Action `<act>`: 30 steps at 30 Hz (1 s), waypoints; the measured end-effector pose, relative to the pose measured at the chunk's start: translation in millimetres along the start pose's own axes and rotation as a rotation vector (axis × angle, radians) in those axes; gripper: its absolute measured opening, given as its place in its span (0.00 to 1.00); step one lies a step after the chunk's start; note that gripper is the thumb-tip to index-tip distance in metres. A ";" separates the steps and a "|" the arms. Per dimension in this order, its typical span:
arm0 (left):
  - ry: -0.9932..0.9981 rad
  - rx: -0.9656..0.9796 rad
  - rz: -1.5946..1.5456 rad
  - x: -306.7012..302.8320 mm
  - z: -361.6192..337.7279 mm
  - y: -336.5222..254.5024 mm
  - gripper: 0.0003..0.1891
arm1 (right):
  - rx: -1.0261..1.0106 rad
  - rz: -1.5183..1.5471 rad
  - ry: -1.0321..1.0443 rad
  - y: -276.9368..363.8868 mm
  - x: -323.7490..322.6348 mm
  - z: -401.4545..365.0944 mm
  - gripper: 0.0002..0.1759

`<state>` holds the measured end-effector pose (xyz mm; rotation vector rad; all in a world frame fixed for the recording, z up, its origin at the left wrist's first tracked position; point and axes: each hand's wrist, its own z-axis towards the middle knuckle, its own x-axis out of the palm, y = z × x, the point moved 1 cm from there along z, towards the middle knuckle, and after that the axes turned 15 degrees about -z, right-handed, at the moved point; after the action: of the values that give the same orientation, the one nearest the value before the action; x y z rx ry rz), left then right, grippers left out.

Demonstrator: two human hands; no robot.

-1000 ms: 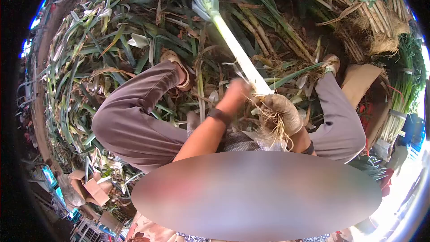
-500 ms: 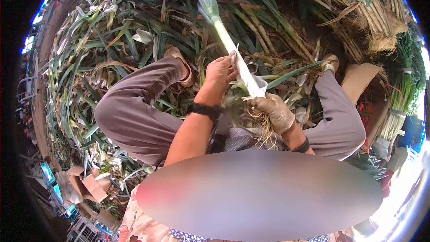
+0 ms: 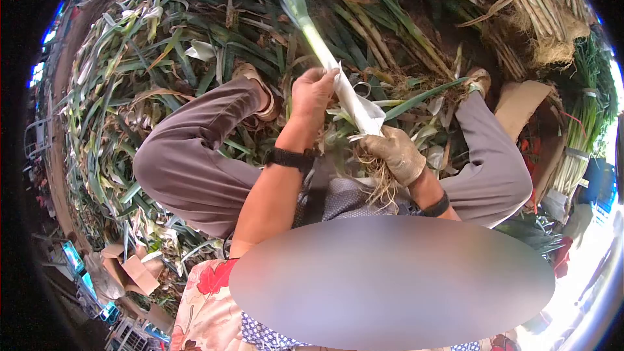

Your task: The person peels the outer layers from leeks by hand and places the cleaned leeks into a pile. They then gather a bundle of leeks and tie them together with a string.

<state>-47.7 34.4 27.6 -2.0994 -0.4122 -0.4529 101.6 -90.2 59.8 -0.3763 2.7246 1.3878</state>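
**Item:** leek, white shank, held slantwise above the lap between the knees, green top pointing away.
**Right hand**, gloved: closed around the root end, roots hanging below it.
**Left hand**, bare: fingers closed on the shank, beside a loosened outer skin.
**Step, by judgement:** stripping the outer layer.
**Next move calls for:** a firm hold at the root end and a steady pull along the shank.
**Surroundings:** heap of trimmed leaves; bundled leeks.
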 end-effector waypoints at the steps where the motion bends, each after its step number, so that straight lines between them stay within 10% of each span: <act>1: 0.018 0.110 0.093 5.2 -3.4 -4.5 0.09 | 0.000 -0.062 -0.009 -3.8 -0.6 2.1 0.23; 9: 0.464 -0.289 -0.215 25.6 -85.3 -48.7 0.08 | -0.192 -0.440 -0.196 21.4 -18.7 3.0 0.25; 14: 0.497 -0.536 0.120 20.4 -92.2 -49.5 0.12 | -0.208 -0.267 -0.133 13.2 -17.3 4.7 0.22; 22: 0.002 -0.337 -0.039 3.9 -24.8 -11.2 0.16 | -0.176 0.219 0.177 4.6 -21.2 2.2 0.26; 30: -0.069 -0.506 -0.237 20.5 -18.2 35.3 0.15 | 0.198 0.007 -0.195 -38.3 -4.9 42.5 0.27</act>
<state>-16.6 3.0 21.0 -2.5714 -0.6431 -0.6796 113.4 -76.8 5.2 -0.2065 2.6703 1.0792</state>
